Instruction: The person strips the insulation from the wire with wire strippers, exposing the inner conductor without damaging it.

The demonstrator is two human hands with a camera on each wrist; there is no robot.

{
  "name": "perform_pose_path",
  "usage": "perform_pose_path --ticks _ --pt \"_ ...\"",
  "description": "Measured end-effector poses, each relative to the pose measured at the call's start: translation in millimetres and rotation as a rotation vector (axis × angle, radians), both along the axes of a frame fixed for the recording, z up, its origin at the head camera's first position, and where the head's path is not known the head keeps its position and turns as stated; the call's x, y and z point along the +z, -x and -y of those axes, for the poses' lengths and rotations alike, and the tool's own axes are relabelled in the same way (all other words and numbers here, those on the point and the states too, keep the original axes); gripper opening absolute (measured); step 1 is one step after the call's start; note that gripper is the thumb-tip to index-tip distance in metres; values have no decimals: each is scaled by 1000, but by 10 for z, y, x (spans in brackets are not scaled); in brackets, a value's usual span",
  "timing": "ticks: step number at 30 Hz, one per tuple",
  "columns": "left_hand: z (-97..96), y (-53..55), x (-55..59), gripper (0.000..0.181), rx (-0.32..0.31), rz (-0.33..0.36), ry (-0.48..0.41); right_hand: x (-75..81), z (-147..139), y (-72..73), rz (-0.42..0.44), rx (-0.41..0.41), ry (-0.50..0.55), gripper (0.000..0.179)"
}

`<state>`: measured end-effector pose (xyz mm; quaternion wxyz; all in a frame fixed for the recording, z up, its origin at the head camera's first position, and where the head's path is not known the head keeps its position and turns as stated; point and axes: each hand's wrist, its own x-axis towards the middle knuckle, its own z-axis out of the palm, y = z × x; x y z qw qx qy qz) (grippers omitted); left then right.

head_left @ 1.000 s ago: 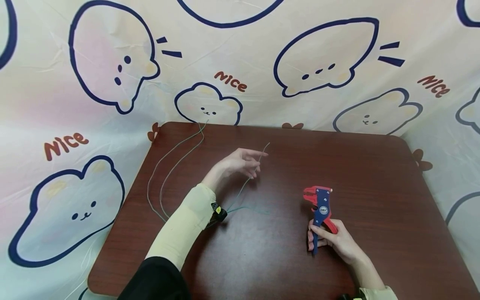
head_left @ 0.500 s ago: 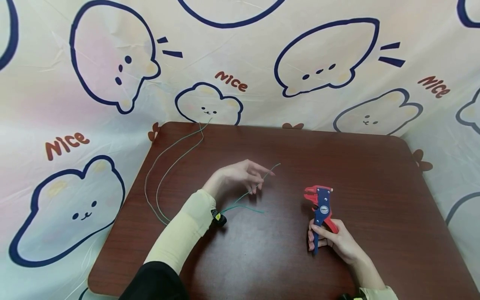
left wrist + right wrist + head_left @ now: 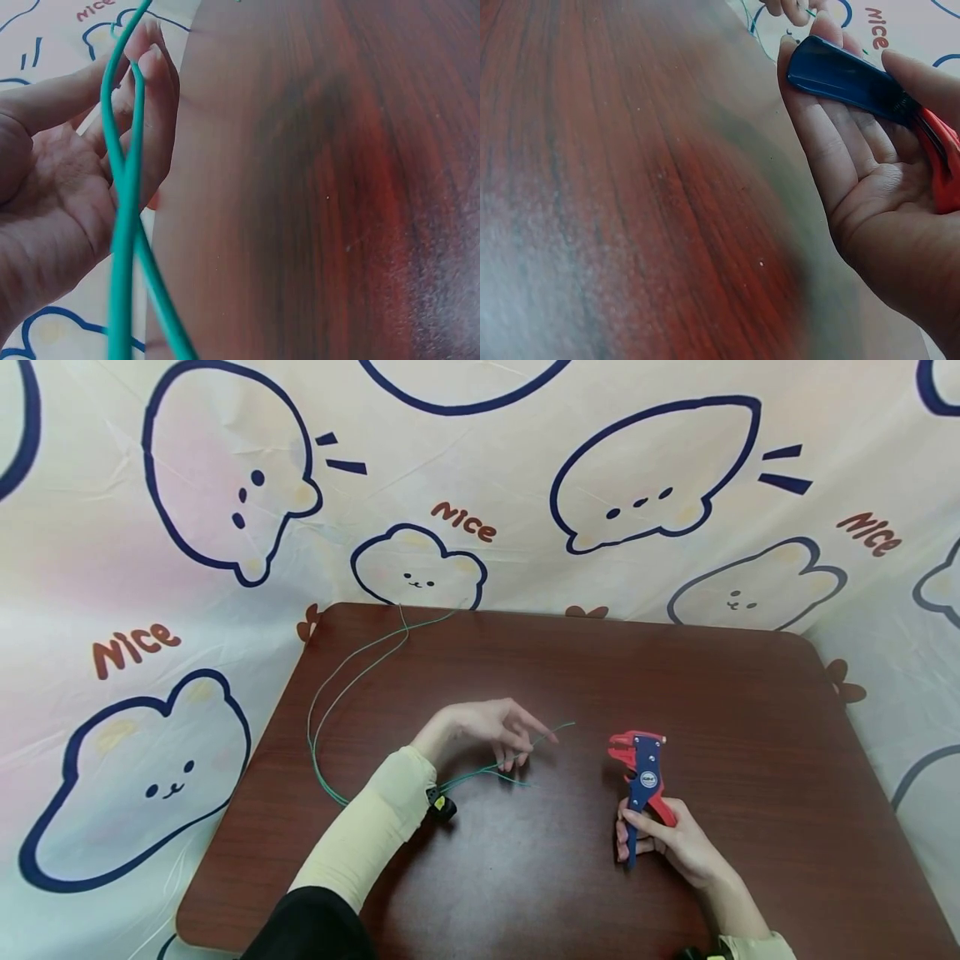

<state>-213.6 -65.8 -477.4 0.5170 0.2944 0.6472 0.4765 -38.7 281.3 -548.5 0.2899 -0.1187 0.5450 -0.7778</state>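
My left hand [image 3: 501, 727] pinches a thin green wire [image 3: 480, 770] between thumb and fingertips, above the middle of the table. One wire end sticks out past the fingers to the right, and another strand's end lies just below the hand. Close up in the left wrist view, two green strands [image 3: 124, 247] cross in front of the palm. My right hand [image 3: 681, 842] grips a blue and red wire stripper [image 3: 647, 760] by its handles, its red jaws at the top. In the right wrist view the blue handle [image 3: 847, 79] lies across the fingers.
The brown wooden table [image 3: 750, 718] has rounded corners. The wire's long loop [image 3: 322, 710] spreads over its left side and reaches the back edge. A printed cloth [image 3: 517, 485] with cartoon bears hangs behind and beside the table.
The left hand has come nearer to me and to the right, bringing the wire end closer to the wire stripper. The loop at the back shifts with it. The right hand stays put.
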Motion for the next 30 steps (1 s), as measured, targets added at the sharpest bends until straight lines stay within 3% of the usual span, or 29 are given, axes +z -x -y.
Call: perform_pose_path --ticks 9,21,30 --pt "7 -11 -36 46 -56 -17 14 -5 23 -7 5 4 4 27" --pt "18 -55 -81 46 -27 15 -9 6 72 14 19 6 -43 23" --pt "54 -150 -39 46 19 -84 -86 26 110 55 15 2 -70 22"
